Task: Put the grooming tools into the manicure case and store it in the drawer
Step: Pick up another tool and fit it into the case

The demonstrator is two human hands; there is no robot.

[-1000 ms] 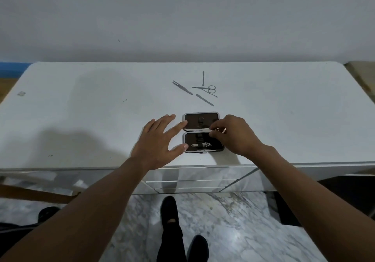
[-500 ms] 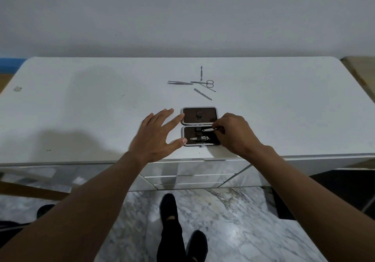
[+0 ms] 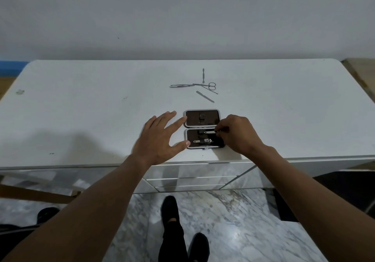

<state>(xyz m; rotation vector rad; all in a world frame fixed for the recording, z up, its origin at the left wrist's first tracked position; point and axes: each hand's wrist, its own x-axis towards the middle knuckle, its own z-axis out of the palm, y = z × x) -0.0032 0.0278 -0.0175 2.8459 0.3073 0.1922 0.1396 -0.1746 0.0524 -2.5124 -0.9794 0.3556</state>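
Note:
The manicure case lies open and flat near the front edge of the white dresser top, its two dark halves one behind the other. A nail clipper sits strapped in the near half. My right hand pinches a thin metal tool over the near half's upper part. My left hand rests with fingers spread against the case's left side. Farther back lie tweezers, small scissors, a pusher and a slim file.
Below the top's front edge are mirrored drawer fronts, all closed. A grey wall stands behind the dresser. My feet in dark shoes are on the marble floor. A small scrap lies at the far left.
My right hand has slid the thin metal tool from the hinge line down onto the near half of the case. My left hand stayed at the case's left side.

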